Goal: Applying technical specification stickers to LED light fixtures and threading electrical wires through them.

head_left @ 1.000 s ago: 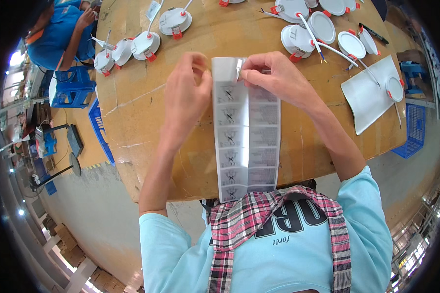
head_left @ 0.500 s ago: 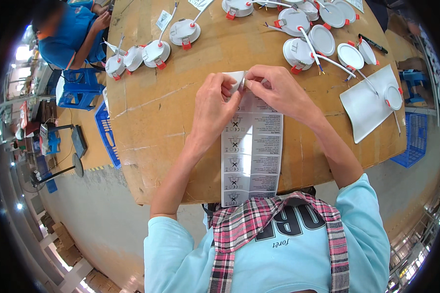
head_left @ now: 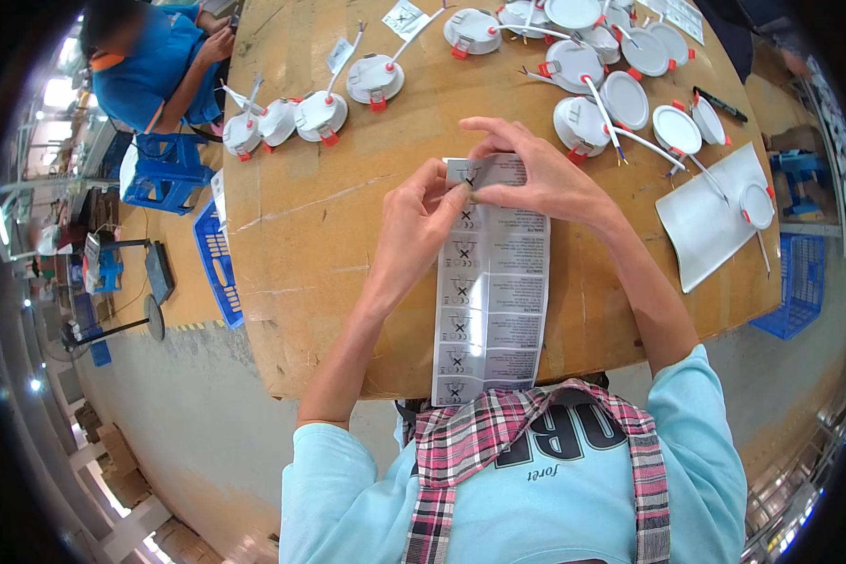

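A long silver-grey sheet of labels (head_left: 509,310), printed with repeated dark text and crossed-out symbols, extends from the middle of the table to its near edge at my apron. Its top end is between my hands. My left hand (head_left: 421,218) pinches the upper left edge, thumb on the printed face. My right hand (head_left: 553,183) holds the upper part, its thumb tip close to the left thumb and its index finger stretched out beyond the top edge. Whether a single label has lifted there is hidden by the fingers.
Round white downlights (head_left: 376,80) with red-tipped clips and cables line the far left; several more (head_left: 623,99) crowd the far right. A black marker (head_left: 720,103) and a white pouch (head_left: 705,235) lie at the right. Another person (head_left: 150,70) sits far left, near a blue stool (head_left: 166,169).
The top end of the label sheet, folded up between my fingers before, now lies flatter with print showing. My right index finger has stretched out. The view has shifted slightly.
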Demonstrator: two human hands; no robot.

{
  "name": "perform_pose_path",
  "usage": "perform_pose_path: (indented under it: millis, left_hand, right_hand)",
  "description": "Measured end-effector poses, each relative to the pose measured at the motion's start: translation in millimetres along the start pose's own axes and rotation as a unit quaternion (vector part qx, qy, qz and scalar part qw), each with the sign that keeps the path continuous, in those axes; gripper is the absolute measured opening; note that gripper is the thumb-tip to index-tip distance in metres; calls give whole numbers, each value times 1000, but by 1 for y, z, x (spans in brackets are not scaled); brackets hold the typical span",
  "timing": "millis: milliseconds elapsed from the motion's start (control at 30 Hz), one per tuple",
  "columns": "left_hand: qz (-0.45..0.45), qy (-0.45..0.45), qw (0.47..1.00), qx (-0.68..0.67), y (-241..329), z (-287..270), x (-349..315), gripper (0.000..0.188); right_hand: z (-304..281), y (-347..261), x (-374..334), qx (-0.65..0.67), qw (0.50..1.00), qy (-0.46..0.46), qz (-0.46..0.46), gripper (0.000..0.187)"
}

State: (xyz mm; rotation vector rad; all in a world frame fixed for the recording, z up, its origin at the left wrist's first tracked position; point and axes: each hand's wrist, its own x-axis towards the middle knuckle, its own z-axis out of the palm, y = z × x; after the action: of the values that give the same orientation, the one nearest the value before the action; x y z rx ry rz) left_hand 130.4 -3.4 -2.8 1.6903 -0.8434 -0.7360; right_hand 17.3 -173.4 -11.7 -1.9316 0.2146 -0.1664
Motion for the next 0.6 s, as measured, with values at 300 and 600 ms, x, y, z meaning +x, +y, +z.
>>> perform_pose_path:
  millis: [300,600]
  left_hand:
    - [-4,-20,984,-178,35,-38,-16,17]
    - [98,94,956,-261,66,-69,-31,17]
  right_hand:
    - [-6,-4,-2,-47,994,-67,77,96]
    - [-25,-9,-6,44,992,-119,25,89]
